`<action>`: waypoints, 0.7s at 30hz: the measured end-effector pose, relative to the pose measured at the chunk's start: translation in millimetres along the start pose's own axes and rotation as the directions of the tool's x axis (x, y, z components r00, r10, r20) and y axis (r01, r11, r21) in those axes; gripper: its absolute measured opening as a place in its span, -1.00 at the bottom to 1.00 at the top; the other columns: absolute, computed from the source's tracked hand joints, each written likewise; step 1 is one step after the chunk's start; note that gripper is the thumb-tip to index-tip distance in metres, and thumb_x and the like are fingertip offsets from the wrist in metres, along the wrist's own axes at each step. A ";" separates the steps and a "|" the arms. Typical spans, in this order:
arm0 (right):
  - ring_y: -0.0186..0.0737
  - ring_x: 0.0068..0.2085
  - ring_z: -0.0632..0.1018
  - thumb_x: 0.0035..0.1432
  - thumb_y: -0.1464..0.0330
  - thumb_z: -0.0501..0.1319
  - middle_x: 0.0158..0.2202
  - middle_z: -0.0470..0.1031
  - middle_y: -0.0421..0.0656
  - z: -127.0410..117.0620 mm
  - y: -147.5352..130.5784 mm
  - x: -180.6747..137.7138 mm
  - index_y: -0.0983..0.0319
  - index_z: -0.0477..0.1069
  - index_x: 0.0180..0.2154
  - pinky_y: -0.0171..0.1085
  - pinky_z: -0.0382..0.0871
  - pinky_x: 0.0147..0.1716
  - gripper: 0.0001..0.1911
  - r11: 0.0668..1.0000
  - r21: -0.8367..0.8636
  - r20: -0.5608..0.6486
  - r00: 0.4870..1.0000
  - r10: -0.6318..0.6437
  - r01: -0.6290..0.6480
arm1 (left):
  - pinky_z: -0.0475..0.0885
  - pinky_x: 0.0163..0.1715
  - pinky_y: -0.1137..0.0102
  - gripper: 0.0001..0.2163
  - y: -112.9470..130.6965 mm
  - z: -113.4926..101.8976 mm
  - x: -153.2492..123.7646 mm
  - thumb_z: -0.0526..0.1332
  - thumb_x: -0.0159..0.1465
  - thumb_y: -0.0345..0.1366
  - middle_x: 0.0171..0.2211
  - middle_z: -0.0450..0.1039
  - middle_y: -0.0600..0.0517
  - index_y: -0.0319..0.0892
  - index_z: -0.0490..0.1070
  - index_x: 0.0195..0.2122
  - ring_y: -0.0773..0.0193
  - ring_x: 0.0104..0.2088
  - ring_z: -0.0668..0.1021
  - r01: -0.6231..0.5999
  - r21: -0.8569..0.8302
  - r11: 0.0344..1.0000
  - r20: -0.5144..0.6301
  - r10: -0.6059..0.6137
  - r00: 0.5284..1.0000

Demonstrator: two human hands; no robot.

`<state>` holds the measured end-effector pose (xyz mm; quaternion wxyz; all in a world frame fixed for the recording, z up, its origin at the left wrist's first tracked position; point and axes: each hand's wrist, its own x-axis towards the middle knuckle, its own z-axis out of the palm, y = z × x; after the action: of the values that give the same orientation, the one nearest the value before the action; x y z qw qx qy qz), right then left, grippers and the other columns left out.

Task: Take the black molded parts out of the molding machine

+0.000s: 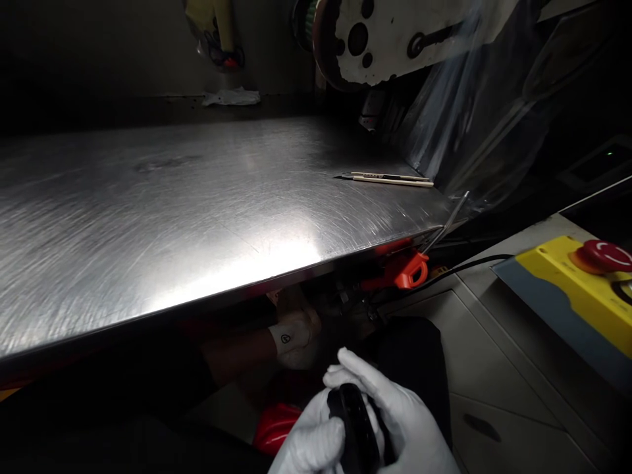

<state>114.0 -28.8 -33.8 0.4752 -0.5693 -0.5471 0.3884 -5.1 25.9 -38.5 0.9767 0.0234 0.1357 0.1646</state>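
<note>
Both gloved hands, left hand and right hand, were closed in a grip on a small black device, held low below the steel tabletop. The handling looked under way; two pens and orange-handled scissors lay untouched well apart.

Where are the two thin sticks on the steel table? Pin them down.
In the head view, the two thin sticks lie side by side at the steel table's far right, beside the clear plastic sheeting.
</note>
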 end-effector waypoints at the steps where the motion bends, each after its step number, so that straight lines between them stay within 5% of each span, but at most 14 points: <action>1: -0.28 -0.03 0.56 -0.08 0.58 0.33 -0.01 0.53 -0.41 -0.1 0.2 0.0 -0.10 0.16 0.22 -0.43 0.43 0.01 -0.13 1.000 0.003 0.000 1.000 0.000 0.000 | 0.30 -0.41 0.62 -0.67 0.9 -4.3 1.9 0.51 -0.06 -0.17 -0.60 0.28 0.11 -0.30 0.45 -0.50 0.50 -0.54 0.37 0.027 0.039 0.999 0.004 -0.028 1.000; 13: -0.24 -0.01 0.55 0.02 0.52 0.33 -0.02 0.55 -0.36 -1.8 -5.0 -0.9 -0.12 0.29 0.15 -0.39 0.43 0.01 -0.30 0.988 0.121 -0.011 0.995 0.101 -0.099 | 0.37 -0.44 0.48 -0.69 1.1 -33.5 6.8 0.52 -0.12 -0.14 -0.65 0.36 0.11 -0.21 0.49 -0.53 0.38 -0.57 0.44 0.077 0.198 0.977 -0.053 -0.067 0.996; 21: -0.17 0.01 0.55 0.20 0.12 0.24 -0.05 0.57 -0.23 -2.9 -16.8 1.0 -0.03 0.42 0.06 -0.28 0.42 0.03 -0.62 0.911 0.319 0.010 0.963 0.271 -0.260 | 0.38 -0.43 0.46 -0.67 -1.5 -27.4 1.3 0.47 -0.04 -0.08 -0.63 0.38 0.05 -0.27 0.49 -0.60 0.37 -0.56 0.44 0.006 0.244 0.970 -0.090 0.016 0.996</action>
<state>112.7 -29.1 -16.8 0.5129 -0.5609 -0.3867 0.5222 -10.9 24.9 -65.3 0.9587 0.1363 0.1993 0.1501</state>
